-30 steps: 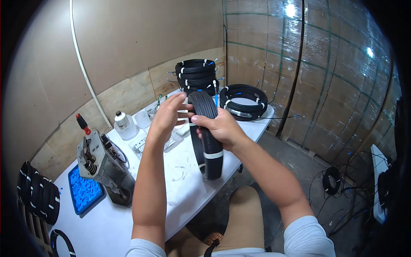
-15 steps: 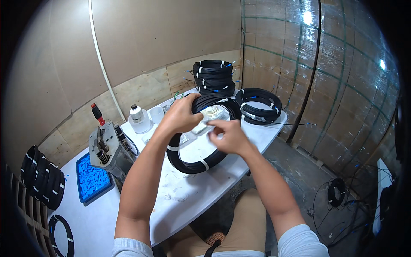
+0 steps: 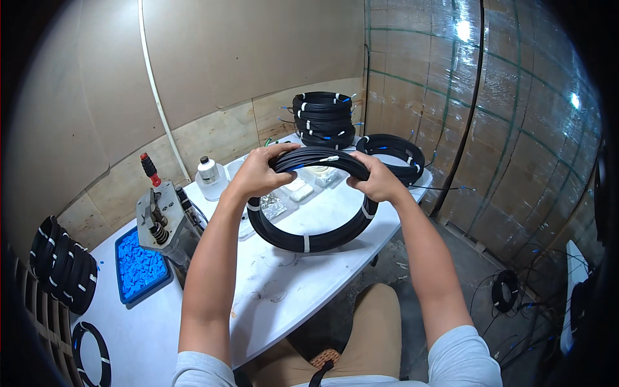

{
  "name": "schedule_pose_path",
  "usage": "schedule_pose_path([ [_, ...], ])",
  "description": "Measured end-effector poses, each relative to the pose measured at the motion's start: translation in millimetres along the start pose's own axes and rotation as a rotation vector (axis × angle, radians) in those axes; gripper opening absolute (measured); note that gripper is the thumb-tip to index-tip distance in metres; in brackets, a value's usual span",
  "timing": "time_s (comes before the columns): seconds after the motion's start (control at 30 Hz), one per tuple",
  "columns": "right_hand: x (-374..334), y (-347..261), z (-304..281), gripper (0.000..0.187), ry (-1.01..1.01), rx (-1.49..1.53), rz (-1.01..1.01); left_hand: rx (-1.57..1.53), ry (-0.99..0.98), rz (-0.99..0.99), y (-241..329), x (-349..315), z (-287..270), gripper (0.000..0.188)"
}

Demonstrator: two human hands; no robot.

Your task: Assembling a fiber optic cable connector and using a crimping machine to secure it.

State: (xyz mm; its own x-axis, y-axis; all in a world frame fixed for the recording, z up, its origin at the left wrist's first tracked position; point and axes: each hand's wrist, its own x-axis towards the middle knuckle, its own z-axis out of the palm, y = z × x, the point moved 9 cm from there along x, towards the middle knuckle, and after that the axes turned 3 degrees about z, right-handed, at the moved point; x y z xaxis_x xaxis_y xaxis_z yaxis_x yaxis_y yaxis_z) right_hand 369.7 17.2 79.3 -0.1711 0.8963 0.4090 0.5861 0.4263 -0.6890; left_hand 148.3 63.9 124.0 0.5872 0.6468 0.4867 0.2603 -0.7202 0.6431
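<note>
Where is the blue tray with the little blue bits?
In the head view, the blue tray lies on the white table at the person's left, beside the grey metal tool and left of the left hand.
</note>
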Motion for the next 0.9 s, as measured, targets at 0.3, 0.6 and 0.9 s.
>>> schedule_pose_path([
  [0.3, -22, 16, -14, 0.051, 0.572, -0.189, -0.094, 0.275, 0.155, -0.038, -2, -7, 5, 0.058],
  [0.6, -28, 20, -16, 0.05, 0.503, -0.236, -0.189, 0.503, 0.301, 0.244, 12, -8, 13, 0.049],
  [0.9, -22, 54, -13, 0.031, 0.48, 0.042, 0.09, 0.338, 0.203, 0.243, 9, -1, 8, 0.045],
])
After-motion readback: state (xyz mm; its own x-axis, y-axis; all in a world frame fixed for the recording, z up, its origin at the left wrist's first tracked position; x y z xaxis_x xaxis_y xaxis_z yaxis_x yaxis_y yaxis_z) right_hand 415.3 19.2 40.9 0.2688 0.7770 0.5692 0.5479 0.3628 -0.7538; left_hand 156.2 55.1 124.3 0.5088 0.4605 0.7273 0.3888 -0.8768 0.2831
